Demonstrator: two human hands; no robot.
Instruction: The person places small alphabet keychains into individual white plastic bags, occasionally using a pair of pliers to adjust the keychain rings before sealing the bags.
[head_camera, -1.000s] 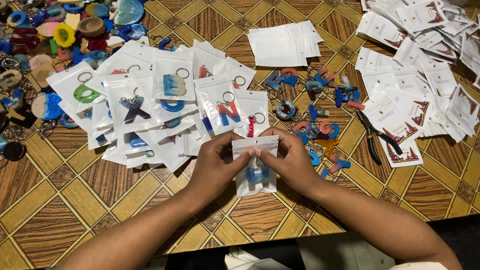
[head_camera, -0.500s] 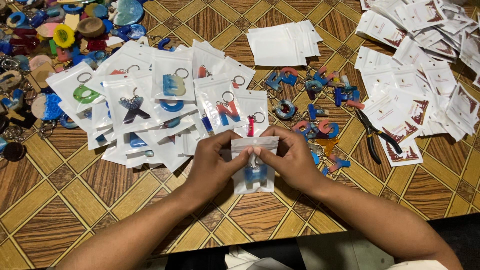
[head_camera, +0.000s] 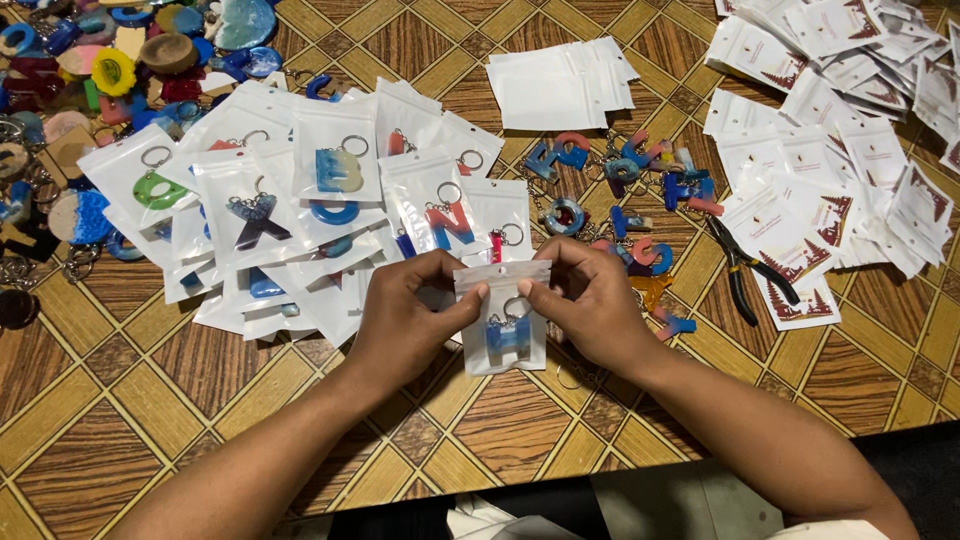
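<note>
Both my hands hold one small clear plastic pouch (head_camera: 503, 335) with a white top strip, just above the patterned wooden table (head_camera: 120, 400). Inside it sits a blue letter keychain with a metal ring. My left hand (head_camera: 405, 315) pinches the pouch's upper left corner. My right hand (head_camera: 590, 300) pinches the upper right, fingers along the top strip. Just beyond my left hand lies a pile of filled pouches (head_camera: 300, 200), each with a coloured letter keychain.
Loose letter keychains (head_camera: 620, 190) lie beyond my right hand. Black pliers (head_camera: 745, 270) rest to the right, beside a heap of printed white cards (head_camera: 850, 130). A stack of empty white pouches (head_camera: 560, 85) lies at the back. Coloured resin pieces (head_camera: 90, 70) crowd the far left.
The pouch has come slightly lower and nearer to me. My fingers have shifted along its top strip, and both hands stay on it.
</note>
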